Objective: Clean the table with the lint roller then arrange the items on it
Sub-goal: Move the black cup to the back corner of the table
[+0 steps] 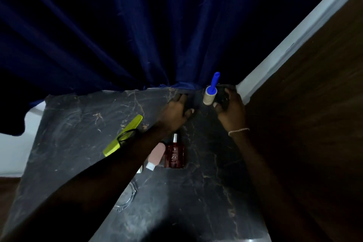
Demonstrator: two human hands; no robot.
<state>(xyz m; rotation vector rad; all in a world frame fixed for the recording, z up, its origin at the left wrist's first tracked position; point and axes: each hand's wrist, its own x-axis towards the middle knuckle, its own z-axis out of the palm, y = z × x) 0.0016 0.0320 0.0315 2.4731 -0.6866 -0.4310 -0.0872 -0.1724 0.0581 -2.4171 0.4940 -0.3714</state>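
Note:
The lint roller [210, 94], with a blue handle and a pale roll, stands upright at the far right corner of the dark marble table [82, 127], between my hands. My right hand [231, 110] is just right of it, fingers closed around a small black lumpy object [223, 100]. My left hand [176, 110] is just left of the roller, its thumb and fingers curled on another dark object [188, 105] lying on the tabletop; the dim light hides what it is. Neither hand touches the roller.
A yellow-green comb [129, 129] with black glasses [127, 135] on it lies mid-left. A red perfume bottle [174, 156] and a pink tube [156, 155] lie flat in the middle. A clear glass dish [126, 199] shows under my left forearm. A blue curtain [137, 35] hangs behind, with a brown wooden panel [314, 124] at the right.

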